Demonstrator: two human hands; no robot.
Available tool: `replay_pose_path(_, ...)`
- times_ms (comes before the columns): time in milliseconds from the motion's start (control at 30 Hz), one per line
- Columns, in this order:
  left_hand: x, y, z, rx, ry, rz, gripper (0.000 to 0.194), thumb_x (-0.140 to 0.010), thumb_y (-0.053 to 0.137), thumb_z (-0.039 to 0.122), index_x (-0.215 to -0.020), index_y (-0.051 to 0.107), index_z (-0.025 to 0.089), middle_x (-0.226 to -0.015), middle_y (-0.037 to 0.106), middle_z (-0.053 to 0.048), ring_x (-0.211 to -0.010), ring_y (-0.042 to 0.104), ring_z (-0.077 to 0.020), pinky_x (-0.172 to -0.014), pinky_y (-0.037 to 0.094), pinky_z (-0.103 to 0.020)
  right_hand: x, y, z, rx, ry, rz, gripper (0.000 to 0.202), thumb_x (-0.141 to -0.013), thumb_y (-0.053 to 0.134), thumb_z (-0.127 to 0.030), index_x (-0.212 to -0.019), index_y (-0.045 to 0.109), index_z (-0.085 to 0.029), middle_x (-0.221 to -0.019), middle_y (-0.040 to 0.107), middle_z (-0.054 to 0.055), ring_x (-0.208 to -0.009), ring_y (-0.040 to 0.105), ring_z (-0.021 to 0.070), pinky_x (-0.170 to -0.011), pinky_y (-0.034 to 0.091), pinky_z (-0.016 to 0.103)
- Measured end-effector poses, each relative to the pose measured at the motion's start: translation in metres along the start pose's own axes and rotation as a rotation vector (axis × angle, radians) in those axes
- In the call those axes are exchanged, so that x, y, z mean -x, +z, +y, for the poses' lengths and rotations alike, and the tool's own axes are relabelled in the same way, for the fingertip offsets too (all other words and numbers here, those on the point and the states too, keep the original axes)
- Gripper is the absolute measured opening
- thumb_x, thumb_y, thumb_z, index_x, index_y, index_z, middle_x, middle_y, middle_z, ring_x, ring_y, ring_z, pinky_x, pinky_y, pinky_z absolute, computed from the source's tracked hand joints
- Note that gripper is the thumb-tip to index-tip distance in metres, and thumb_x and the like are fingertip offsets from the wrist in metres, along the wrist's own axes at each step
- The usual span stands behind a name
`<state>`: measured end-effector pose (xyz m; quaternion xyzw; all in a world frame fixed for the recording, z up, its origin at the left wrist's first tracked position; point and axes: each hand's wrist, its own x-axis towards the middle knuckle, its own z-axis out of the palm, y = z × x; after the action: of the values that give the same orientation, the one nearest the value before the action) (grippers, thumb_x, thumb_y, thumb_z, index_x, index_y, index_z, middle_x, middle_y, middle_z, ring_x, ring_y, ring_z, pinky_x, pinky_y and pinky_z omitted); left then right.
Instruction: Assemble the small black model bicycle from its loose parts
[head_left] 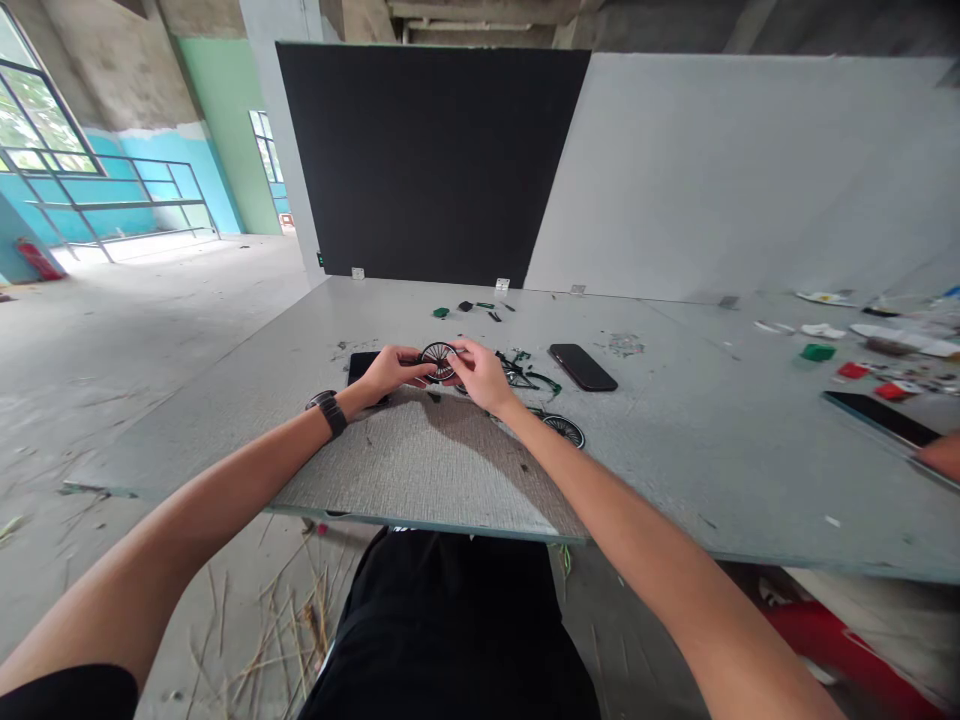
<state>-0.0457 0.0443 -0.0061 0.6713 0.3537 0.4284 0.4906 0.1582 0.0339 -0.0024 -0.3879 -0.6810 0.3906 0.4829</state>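
Between my two hands, just above the table [420, 470], is a small black spoked wheel [437, 362], its face turned towards me. My left hand [393, 370] pinches the wheel's left edge; a black watch is on that wrist. On the right side of the wheel, the fingers of my right hand [480, 374] close on its rim. A miniature bicycle frame [525, 374], dark with green parts, lies right of my right hand and is partly hidden by it. Nearer to me, another spoked wheel [564, 431] rests on the table, partly behind my right forearm.
A phone [583, 367] lies right of the bicycle frame, and a dark flat device [361, 366] sits behind my left hand. Small green and black parts [441, 312] are at the back. Another person's hand [942, 455] is at far right beside a tablet [885, 420]. An upright board [435, 160] borders the table.
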Motion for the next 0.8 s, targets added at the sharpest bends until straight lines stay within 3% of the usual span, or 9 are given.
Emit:
replay_pose_path(300, 0.0, 0.0, -0.003, 0.005, -0.001, -0.002, 0.036, -0.077, 0.083, 0.042, -0.098, 0.079, 0.012, -0.099, 0.079, -0.01, -0.08, 0.071, -0.0162, -0.079, 0.06, -0.032, 0.0, -0.002, 0.003, -0.003, -0.017, -0.022, 0.034, -0.088, 0.066, -0.05, -0.109, 0.061, -0.024, -0.098, 0.073, 0.008, -0.069, 0.075, 0.0243, -0.069, 0.068, 0.046)
replay_pose_path(600, 0.001, 0.0, -0.001, -0.026, 0.001, 0.004, 0.036, -0.077, 0.083, 0.043, -0.096, 0.079, 0.013, -0.096, 0.079, -0.009, -0.076, 0.07, -0.0153, -0.077, 0.06, -0.031, -0.002, -0.004, 0.008, 0.045, 0.021, -0.081, 0.032, -0.094, 0.061, -0.05, -0.116, 0.059, -0.027, -0.101, 0.074, 0.006, -0.077, 0.076, 0.0235, -0.073, 0.066, 0.042)
replay_pose_path(800, 0.0, -0.001, -0.003, -0.02, -0.022, 0.011, 0.035, -0.076, 0.084, 0.041, -0.093, 0.079, 0.012, -0.089, 0.078, -0.008, -0.075, 0.07, -0.0151, -0.076, 0.061, -0.031, -0.005, -0.024, -0.007, 0.318, -0.022, -0.061, 0.033, -0.098, 0.054, -0.05, -0.118, 0.059, -0.024, -0.092, 0.074, 0.006, -0.076, 0.071, 0.021, -0.07, 0.057, 0.036)
